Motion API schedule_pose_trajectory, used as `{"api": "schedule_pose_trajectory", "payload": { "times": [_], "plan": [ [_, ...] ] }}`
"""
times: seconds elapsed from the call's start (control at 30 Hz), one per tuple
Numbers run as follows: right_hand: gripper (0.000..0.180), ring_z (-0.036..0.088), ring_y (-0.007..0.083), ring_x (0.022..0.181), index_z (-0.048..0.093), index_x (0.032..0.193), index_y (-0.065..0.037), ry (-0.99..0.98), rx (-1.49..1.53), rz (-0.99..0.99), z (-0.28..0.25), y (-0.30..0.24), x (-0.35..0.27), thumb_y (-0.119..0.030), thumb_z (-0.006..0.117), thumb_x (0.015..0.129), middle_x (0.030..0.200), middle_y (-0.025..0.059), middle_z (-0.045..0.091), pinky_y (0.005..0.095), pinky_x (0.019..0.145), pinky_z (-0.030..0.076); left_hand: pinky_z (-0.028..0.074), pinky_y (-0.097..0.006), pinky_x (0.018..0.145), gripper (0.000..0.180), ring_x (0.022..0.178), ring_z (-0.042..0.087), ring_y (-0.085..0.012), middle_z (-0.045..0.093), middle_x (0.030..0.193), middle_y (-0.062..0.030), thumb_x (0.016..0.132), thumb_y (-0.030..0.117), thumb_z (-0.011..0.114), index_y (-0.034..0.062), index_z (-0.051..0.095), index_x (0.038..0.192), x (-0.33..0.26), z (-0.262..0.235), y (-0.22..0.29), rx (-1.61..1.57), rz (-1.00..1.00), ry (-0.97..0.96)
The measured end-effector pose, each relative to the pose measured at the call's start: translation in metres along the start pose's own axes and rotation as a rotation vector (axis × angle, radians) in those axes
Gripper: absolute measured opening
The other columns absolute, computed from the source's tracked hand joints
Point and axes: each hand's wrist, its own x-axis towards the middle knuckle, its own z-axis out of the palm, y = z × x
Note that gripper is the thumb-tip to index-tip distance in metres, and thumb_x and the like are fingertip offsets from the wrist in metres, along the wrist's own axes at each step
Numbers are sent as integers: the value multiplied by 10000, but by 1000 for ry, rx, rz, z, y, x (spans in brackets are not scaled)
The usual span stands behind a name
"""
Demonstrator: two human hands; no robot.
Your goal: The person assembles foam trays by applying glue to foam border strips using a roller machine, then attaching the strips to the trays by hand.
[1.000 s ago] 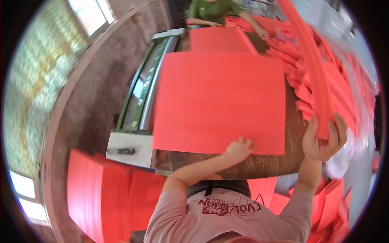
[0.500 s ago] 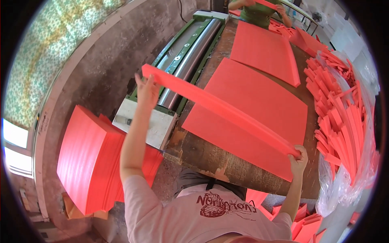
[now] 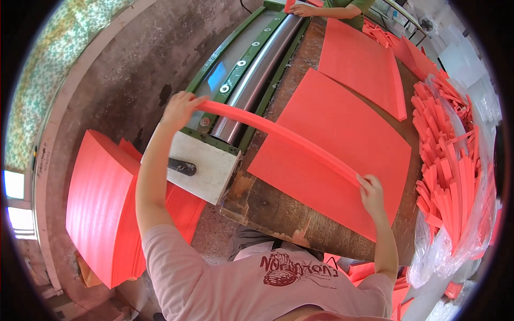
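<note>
A long, narrow red foam strip (image 3: 278, 131) stretches between my hands, sagging a little and slanting down to the right. My left hand (image 3: 181, 111) pinches its left end over the near end of the roller machine (image 3: 249, 85). At the other end, the fingers of my right hand (image 3: 373, 197) are closed on the strip. Below it a large flat red foam sheet (image 3: 342, 123) lies on the worn brown table (image 3: 273, 214). The machine has a green frame, a shiny metal roller (image 3: 257, 69) and a white end box (image 3: 206, 168) with a black handle.
A second foam sheet (image 3: 358, 59) lies farther back. Beside the table on the right, clear plastic (image 3: 428, 262) wraps many loose strips (image 3: 450, 176). Stacked red sheets (image 3: 101, 208) stand left of the machine. A co-worker's hand (image 3: 303, 10) is at the roller's far end.
The strip has shifted left and lower at its left end. My right hand has moved left and away from me. The co-worker's hand has come to the roller's far end.
</note>
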Motion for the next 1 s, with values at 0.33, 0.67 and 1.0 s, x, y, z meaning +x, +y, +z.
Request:
{"api": "schedule_pose_trajectory", "payload": {
  "times": [0.33,0.67,1.0],
  "plan": [
    [279,563,271,702,650,991,-191,59,213,-361,150,-178,219,-105,589,733,729,89,544,383,607,454,479,-335,702,434,881,559,-193,567,907,-42,822,93,443,294,511,1200,-151,-146,-183,1025,-565,-205],
    [309,574,201,909,558,987,-44,-57,732,-83,106,-157,147,-117,673,710,957,94,593,316,803,445,404,-386,875,390,1015,518,-271,542,1122,-113,809,11,506,107,479,1187,-146,-236,-170,492,-622,495],
    [253,467,126,980,519,1019,0,138,689,646,-66,68,-224,-5,566,770,1000,33,509,259,876,363,469,-316,774,382,877,603,-235,612,992,-151,789,11,577,33,521,1167,-80,-31,214,-703,-498,317]
  ]
}}
